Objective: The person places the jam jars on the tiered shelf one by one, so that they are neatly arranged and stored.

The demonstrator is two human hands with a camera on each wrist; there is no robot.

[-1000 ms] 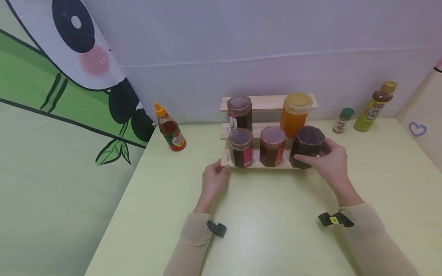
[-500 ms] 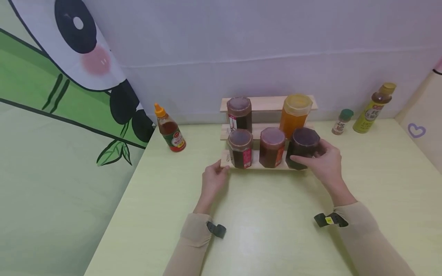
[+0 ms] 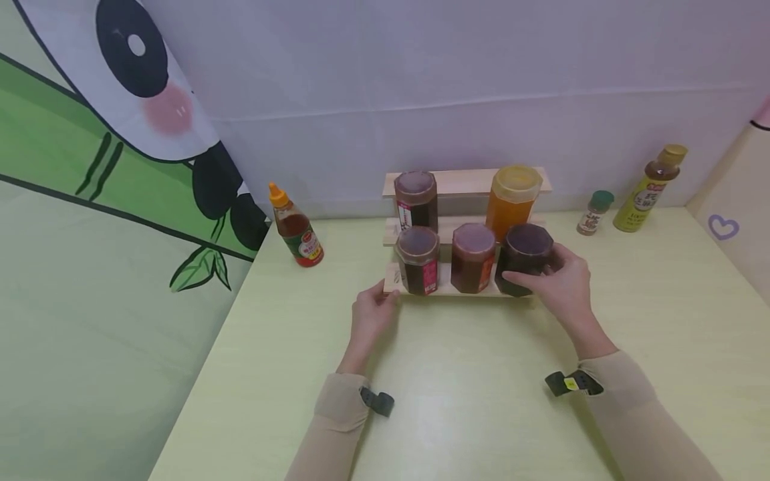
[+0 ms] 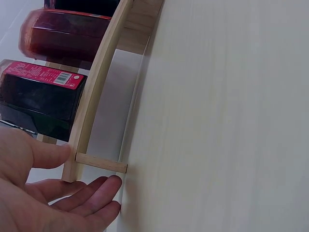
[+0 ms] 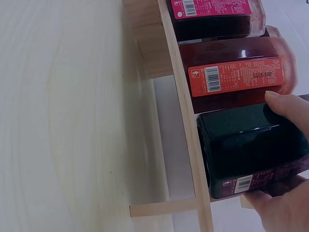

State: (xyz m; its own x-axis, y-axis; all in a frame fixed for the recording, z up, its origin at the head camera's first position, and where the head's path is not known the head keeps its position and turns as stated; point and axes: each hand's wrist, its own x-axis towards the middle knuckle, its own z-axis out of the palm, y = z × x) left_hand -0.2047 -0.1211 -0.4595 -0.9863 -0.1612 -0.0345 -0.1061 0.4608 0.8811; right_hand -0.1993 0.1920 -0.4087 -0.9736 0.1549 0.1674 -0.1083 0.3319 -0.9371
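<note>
On the front step of a tiered wooden rack (image 3: 445,279), at its right end, stands a dark jar (image 3: 525,257), which my right hand (image 3: 565,284) grips with thumb in front and fingers behind. In the right wrist view the dark jar (image 5: 251,145) sits close beside a red-brown jar (image 5: 236,70). My left hand (image 3: 373,314) pinches the rack's front left corner between thumb and forefinger. The other fingers (image 4: 104,198) reach under the step in the left wrist view. A dark jar with a pink label (image 3: 419,260) stands nearest that hand.
Higher on the rack stand a dark jar (image 3: 416,198) at left and an orange jar (image 3: 513,200) at right. An orange-capped sauce bottle (image 3: 297,227) is to the left. A green-capped shaker (image 3: 595,212) and a yellow-labelled bottle (image 3: 650,190) stand at the right, near the back wall.
My right hand has moved the dark jar slightly left along the front step, closer to the red-brown jar. The left hand keeps its hold on the rack corner.
</note>
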